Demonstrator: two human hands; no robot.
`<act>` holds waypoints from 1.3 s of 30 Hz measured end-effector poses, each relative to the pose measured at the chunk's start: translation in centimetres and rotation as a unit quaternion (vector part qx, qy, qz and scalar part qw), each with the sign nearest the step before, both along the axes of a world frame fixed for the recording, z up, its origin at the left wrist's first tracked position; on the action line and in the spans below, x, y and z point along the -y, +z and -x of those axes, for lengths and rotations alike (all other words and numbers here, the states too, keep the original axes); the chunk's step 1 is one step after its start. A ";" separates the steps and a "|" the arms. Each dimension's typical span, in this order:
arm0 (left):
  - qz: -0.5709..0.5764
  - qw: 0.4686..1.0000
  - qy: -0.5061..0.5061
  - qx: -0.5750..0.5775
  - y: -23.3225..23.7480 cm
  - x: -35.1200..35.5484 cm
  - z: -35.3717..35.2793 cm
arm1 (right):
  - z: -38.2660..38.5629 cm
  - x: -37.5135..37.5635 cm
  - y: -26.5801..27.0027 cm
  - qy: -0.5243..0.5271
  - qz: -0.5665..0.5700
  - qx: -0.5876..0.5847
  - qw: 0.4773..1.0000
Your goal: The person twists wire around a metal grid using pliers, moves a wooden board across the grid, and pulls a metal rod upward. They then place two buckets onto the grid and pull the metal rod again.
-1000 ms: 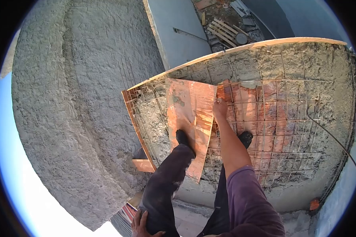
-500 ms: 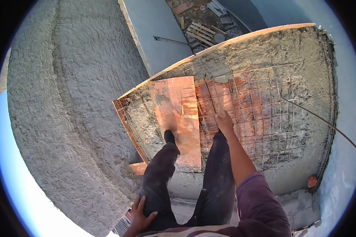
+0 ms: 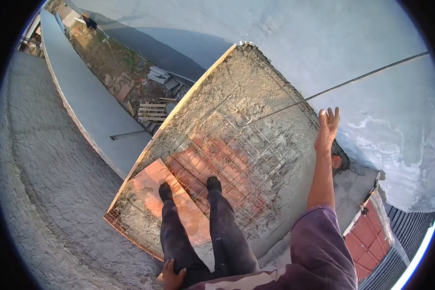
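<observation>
My right hand (image 3: 327, 128) is raised at the right, fingers spread with nothing in them, near the wall (image 3: 382, 92) and the slab's right edge. My left hand (image 3: 172, 275) rests on my left thigh at the bottom, fingers apart. Below me, wet concrete (image 3: 261, 87) partly covers a grid of rebar (image 3: 237, 159) inside a wooden edge board (image 3: 188, 96). An orange-stained plywood sheet (image 3: 188, 210) lies across the grid under my left foot. My right foot (image 3: 214, 183) stands beside it on the grid. A long bar or cable (image 3: 353, 79) runs from the grid toward the upper right.
Rough grey concrete (image 3: 48, 159) spreads along the left. Beyond the edge board lies a lower yard with a pallet (image 3: 152, 111) and debris, past a grey parapet (image 3: 89, 106). Red panels (image 3: 367, 237) and dark corrugated sheeting (image 3: 403, 232) show at the lower right.
My right hand has left the rebar near my right foot and risen to the right, its fingers now spread. The view has turned right. My left hand stays on my thigh.
</observation>
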State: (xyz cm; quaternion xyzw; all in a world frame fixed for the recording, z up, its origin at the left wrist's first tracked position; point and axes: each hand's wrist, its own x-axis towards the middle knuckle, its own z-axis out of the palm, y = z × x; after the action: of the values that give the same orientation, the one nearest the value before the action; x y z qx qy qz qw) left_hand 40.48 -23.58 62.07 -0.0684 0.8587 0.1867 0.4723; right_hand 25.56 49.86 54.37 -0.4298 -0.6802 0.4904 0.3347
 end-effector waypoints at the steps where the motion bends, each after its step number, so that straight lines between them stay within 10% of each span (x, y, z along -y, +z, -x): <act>1: -0.016 1.000 -0.013 -0.004 -0.6 1.8 0.5 | 2.4 -1.6 4.3 -0.002 -0.016 -0.029 0.999; 8: -0.046 0.984 0.173 -0.004 2.6 7.8 6.5 | 11.4 -9.3 16.0 0.074 0.164 -0.111 0.977; 15: -0.097 0.973 0.210 -0.018 1.2 16.9 8.8 | 6.6 3.2 19.7 0.030 0.142 -0.152 0.978; 19: -0.130 0.977 0.165 0.028 0.6 20.5 10.9 | 2.2 10.2 26.8 0.003 0.065 -0.203 0.977; 24: -0.177 0.975 -0.134 0.024 -5.8 25.5 19.7 | -2.6 17.8 35.9 -0.044 -0.019 -0.227 0.973; 26: -0.221 0.926 -0.283 -0.112 -4.5 24.5 22.9 | -4.2 20.8 37.4 -0.074 -0.023 -0.214 0.974; 30: -0.193 0.979 -0.020 -0.071 5.0 14.9 29.7 | -6.3 25.6 38.0 -0.159 -0.138 -0.209 0.955; 39: -0.321 0.927 -0.125 -0.149 16.2 3.6 36.8 | -11.5 34.2 42.3 -0.226 -0.158 -0.330 0.903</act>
State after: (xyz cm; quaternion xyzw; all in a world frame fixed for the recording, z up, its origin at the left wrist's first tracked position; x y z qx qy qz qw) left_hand 3.65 -27.15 78.27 0.2230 0.8150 0.3998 0.3553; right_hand 37.02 15.67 96.68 -0.3273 -0.4840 0.4018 0.7052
